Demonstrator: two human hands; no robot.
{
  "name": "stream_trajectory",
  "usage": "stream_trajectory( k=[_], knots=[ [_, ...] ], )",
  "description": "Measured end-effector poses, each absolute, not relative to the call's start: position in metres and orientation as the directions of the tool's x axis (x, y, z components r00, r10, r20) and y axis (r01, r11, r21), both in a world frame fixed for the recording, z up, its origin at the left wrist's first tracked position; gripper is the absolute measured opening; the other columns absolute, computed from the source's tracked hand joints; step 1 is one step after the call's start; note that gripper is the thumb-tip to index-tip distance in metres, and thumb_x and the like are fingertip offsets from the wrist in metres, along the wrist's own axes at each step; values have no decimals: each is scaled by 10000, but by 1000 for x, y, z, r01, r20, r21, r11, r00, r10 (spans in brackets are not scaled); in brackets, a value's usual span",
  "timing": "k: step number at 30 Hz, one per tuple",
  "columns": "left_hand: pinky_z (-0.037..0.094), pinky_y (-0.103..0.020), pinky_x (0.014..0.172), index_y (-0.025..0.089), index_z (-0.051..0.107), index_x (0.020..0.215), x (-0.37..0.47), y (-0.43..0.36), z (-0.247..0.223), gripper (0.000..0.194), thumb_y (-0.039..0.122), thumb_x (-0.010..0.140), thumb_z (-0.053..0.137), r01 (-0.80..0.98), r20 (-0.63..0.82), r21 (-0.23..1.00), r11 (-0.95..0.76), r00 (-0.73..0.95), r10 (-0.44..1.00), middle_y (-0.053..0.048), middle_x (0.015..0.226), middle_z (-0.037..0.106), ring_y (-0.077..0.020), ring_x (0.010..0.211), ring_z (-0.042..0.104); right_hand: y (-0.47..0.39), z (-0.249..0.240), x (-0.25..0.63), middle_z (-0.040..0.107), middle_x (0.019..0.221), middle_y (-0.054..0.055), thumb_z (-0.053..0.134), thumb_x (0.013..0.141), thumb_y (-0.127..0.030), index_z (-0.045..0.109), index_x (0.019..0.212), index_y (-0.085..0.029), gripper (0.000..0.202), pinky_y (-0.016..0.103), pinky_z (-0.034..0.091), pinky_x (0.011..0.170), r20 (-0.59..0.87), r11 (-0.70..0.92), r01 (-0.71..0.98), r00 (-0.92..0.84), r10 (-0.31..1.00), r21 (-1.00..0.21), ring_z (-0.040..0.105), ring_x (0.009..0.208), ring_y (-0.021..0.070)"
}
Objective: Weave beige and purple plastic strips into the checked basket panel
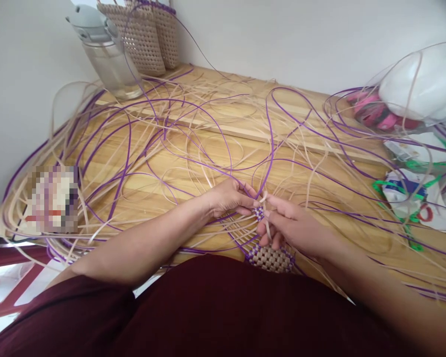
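Note:
A partly woven piece [270, 258] of beige and purple strips lies at the table's near edge, against the dark red shirt. Long loose strips fan out from it. My left hand [235, 198] is closed, thumb and fingers pinching strips at a small purple-and-beige woven knot [259, 213]. Just right of it, my right hand [288, 223] is closed on a beige strip [268, 229] that loops over the knot and hangs between the fingers. The two hands nearly touch, and the fingertips partly hide the knot.
Purple and beige strips tangle across the wooden table [204, 144]. A water bottle [111, 64] and woven baskets [144, 39] stand at back left. At right are a white plastic bag [427, 84], a pink bundle [379, 110] and packaging with green ties [412, 191].

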State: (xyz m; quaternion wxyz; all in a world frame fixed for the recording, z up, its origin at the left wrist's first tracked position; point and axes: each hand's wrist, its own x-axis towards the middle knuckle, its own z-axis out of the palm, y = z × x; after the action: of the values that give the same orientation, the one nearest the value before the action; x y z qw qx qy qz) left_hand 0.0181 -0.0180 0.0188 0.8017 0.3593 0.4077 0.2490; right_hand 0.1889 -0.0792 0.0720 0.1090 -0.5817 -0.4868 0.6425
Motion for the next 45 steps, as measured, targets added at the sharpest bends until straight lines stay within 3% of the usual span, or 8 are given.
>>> stream_trajectory(
  k=[8,12,16,23,30,36,39,45],
  knots=[
    [510,-178,493,104,570,738,24,-27,14,326,54,580,851,-140,-420,832,537,473,774,-6,609,654,-84,510,610,-93,55,162,690,926,44,434,981,-189,346,1389,-268,425,221,593,662,-602,-631,-2,-295,742,-776,738,851,167],
    [510,-184,487,108,556,729,25,-27,13,344,55,564,853,-141,-368,863,486,483,794,15,573,629,-77,479,588,-78,65,185,691,920,73,468,959,-214,345,1475,-248,532,229,579,561,-647,-580,288,-291,705,-762,733,776,184],
    [524,-204,501,120,535,734,25,-25,13,390,94,545,875,-140,-355,864,484,513,782,32,560,603,-84,482,591,-50,66,211,653,739,30,498,926,-236,450,1461,-194,538,179,447,400,-463,-307,549,-169,870,-777,636,539,125],
    [465,-183,473,123,527,732,24,-25,12,290,27,620,777,-122,-283,909,397,519,807,33,549,590,-74,451,560,-18,45,208,604,604,-22,482,903,-272,632,1299,-145,442,191,381,492,-173,136,568,-457,873,-812,487,483,74],
    [429,-151,459,124,525,719,24,-25,15,264,-5,646,743,-69,-321,908,412,516,794,35,516,586,-61,438,544,-13,40,216,667,869,52,527,847,-136,724,967,-164,233,254,430,712,110,594,692,-609,785,-410,586,766,145],
    [586,-261,589,124,531,812,22,-25,20,250,-3,694,712,-56,-404,857,512,545,735,28,665,622,-94,577,634,-22,60,225,676,977,100,503,925,-163,689,849,-153,201,346,405,901,182,764,645,-751,635,-8,560,1000,228],
    [564,-222,563,119,529,814,22,-25,22,272,0,676,730,-53,-398,859,510,558,728,31,656,617,-80,542,624,-30,65,225,669,842,67,500,913,-161,690,905,-164,190,324,411,814,117,725,684,-715,689,-83,584,854,194],
    [442,-140,456,109,541,809,21,-23,23,266,30,664,749,-16,-372,887,462,570,732,37,585,602,-56,458,574,-43,56,215,695,791,17,533,904,-250,723,907,-188,199,250,397,653,66,470,743,-503,862,-476,587,690,129]
  ],
)
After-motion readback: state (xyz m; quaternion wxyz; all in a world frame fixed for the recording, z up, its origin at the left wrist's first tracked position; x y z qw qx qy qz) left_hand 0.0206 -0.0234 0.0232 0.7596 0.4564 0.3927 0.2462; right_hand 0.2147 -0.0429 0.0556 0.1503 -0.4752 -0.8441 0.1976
